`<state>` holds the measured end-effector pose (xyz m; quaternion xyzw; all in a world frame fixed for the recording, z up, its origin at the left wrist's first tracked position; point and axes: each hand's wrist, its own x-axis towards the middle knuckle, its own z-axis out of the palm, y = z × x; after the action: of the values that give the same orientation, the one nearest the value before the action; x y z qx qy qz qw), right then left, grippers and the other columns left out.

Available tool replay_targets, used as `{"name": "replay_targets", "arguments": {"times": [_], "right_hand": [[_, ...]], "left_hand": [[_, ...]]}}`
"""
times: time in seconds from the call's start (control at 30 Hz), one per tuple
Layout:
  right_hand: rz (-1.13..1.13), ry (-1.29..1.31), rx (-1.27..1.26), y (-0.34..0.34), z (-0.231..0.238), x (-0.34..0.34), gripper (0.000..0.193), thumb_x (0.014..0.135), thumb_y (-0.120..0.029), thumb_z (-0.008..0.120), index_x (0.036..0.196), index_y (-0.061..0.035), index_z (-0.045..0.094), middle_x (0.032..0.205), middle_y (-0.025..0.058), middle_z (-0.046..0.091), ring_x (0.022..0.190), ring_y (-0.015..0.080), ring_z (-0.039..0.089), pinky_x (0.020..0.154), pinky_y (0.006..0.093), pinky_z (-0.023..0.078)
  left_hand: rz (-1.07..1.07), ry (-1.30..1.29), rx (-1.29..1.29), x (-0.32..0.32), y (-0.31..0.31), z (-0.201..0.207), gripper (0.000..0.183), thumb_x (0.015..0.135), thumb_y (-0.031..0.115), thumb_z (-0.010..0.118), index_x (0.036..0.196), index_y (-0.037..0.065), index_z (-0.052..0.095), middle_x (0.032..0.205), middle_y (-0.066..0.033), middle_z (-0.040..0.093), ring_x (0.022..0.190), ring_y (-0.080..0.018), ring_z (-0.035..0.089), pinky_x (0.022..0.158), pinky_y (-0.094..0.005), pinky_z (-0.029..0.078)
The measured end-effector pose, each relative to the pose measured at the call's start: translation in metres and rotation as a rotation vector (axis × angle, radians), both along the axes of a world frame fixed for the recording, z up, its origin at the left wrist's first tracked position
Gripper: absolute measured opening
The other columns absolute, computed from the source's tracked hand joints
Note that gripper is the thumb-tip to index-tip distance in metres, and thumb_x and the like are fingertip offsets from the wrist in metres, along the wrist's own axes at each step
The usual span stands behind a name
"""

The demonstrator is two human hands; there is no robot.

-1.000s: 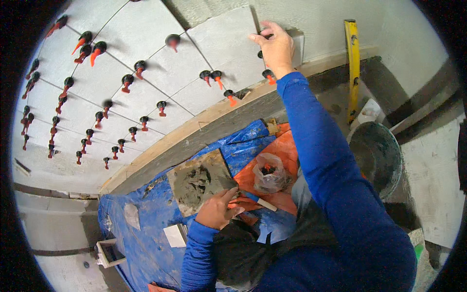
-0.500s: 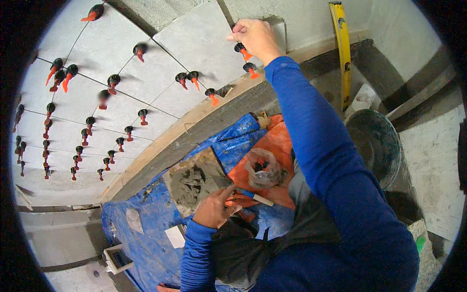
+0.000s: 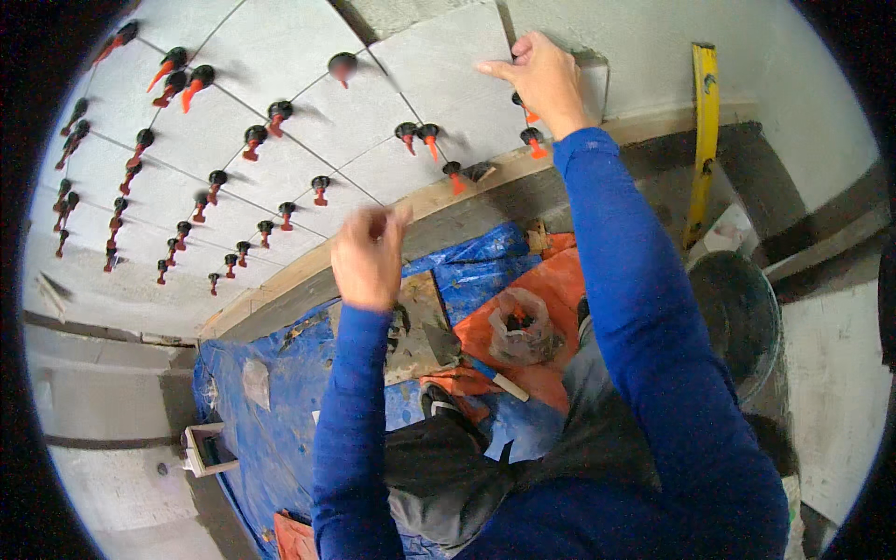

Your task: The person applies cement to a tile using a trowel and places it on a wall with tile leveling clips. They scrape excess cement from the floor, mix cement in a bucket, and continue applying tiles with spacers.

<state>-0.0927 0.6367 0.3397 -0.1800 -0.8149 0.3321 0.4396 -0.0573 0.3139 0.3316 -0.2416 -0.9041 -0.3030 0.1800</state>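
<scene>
Pressing flat against the upper right corner of the grey wall tile [image 3: 448,70], the right hand [image 3: 541,79] has its fingers spread along the tile's top edge, beside the red-and-black levelling clips [image 3: 534,142]. The left hand [image 3: 369,257] hovers lower, left of that tile near the wooden ledger board [image 3: 420,201], blurred, so its grip cannot be told. Below that tile lie the blue tarp [image 3: 280,373] and trowel [image 3: 425,327]; the yellow level [image 3: 700,140] leans to its right.

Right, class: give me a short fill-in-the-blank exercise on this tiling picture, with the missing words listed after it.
1. The right hand rests on a grey ____ on the wall.
2. The tarp spread over the floor is ____.
3. The level leaning against the wall is ____.
4. The left hand is raised and looks ____ from motion.

Missing words: tile; blue; yellow; blurred
</scene>
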Motion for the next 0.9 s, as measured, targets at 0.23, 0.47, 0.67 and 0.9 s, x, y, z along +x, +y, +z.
{"name": "replay_targets", "arguments": {"times": [0.23, 0.47, 0.67, 0.9], "right_hand": [[-0.046, 0.011, -0.034, -0.006, -0.002, -0.006, 0.054, 0.069, -0.051, 0.087, 0.091, -0.0071, 0.065, 0.086, 0.0148, 0.073, 0.082, 0.0368, 0.071, 0.073, 0.0482, 0.054], [-0.003, 0.116, -0.023, -0.005, 0.007, -0.006, 0.053, 0.071, -0.048, 0.087, 0.094, -0.0052, 0.067, 0.087, 0.0137, 0.073, 0.082, 0.0357, 0.07, 0.072, 0.0472, 0.054], [0.022, 0.178, 0.062, 0.001, 0.015, -0.009, 0.044, 0.074, -0.043, 0.086, 0.093, -0.008, 0.067, 0.085, 0.013, 0.072, 0.077, 0.0357, 0.069, 0.068, 0.0476, 0.052], [0.022, 0.176, 0.128, 0.006, 0.018, -0.013, 0.04, 0.075, -0.036, 0.088, 0.086, -0.005, 0.064, 0.073, 0.0084, 0.065, 0.066, 0.0252, 0.06, 0.062, 0.0405, 0.049]], "left_hand": [[0.342, 0.146, -0.042, -0.078, 0.1, 0.026, 0.048, 0.07, 0.053, 0.085, 0.078, 0.009, 0.069, 0.084, -0.0119, 0.071, 0.087, -0.0316, 0.067, 0.077, -0.044, 0.05], [0.419, 0.143, -0.075, -0.088, 0.114, 0.026, 0.046, 0.068, 0.051, 0.086, 0.079, 0.01, 0.07, 0.087, -0.0085, 0.073, 0.091, -0.0274, 0.067, 0.083, -0.042, 0.044], [0.415, 0.182, -0.054, -0.093, 0.113, 0.02, 0.05, 0.066, 0.057, 0.086, 0.079, 0.01, 0.071, 0.086, -0.0092, 0.074, 0.087, -0.0287, 0.069, 0.081, -0.0428, 0.045], [0.411, 0.203, -0.063, -0.095, 0.114, 0.016, 0.05, 0.066, 0.056, 0.086, 0.076, 0.011, 0.069, 0.082, -0.007, 0.073, 0.085, -0.0273, 0.067, 0.081, -0.0407, 0.041]]}}
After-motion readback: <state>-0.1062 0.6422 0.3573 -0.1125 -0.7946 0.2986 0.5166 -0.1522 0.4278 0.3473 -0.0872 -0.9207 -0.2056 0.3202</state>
